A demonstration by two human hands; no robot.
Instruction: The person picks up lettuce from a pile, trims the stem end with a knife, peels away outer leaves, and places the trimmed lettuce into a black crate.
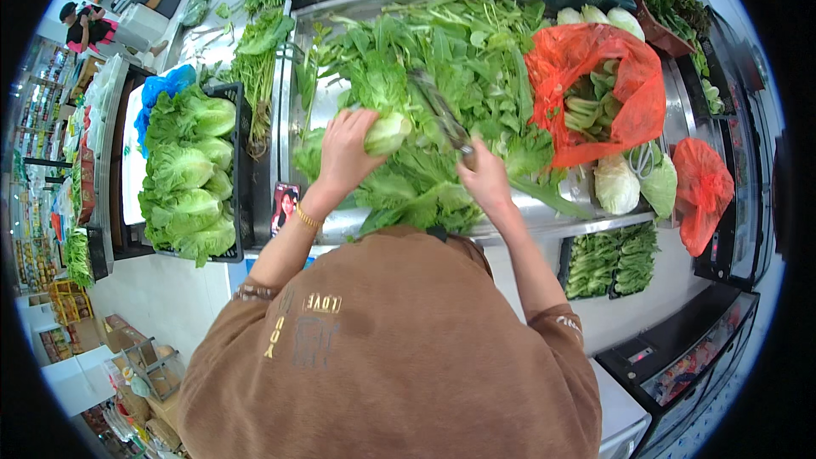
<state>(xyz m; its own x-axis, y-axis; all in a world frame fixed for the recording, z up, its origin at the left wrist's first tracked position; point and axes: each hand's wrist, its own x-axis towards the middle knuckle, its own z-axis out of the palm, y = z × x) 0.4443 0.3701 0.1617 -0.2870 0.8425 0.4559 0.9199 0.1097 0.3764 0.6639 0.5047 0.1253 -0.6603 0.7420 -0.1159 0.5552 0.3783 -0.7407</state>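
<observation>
My left hand (347, 146) is closed around a head of green lettuce (389, 133), its pale base turned to the right and its leaves spreading away. In my right hand (486, 177) is a knife (439, 106), its long dark blade slanting up and left, slightly blurred. The blade stands just right of the lettuce; whether they touch I cannot tell. Beneath both hands, a thick heap of loose leaves (463, 42) covers much of the metal counter (557, 214).
A black crate (240, 204) of lettuce heads stands left, beside a phone (285, 206). At right are an open red bag (544, 76) of greens, a pale cabbage (615, 184) and another red bag (703, 195). A crate of bundled greens (614, 262) sits lower right. Someone (89, 27) is far left.
</observation>
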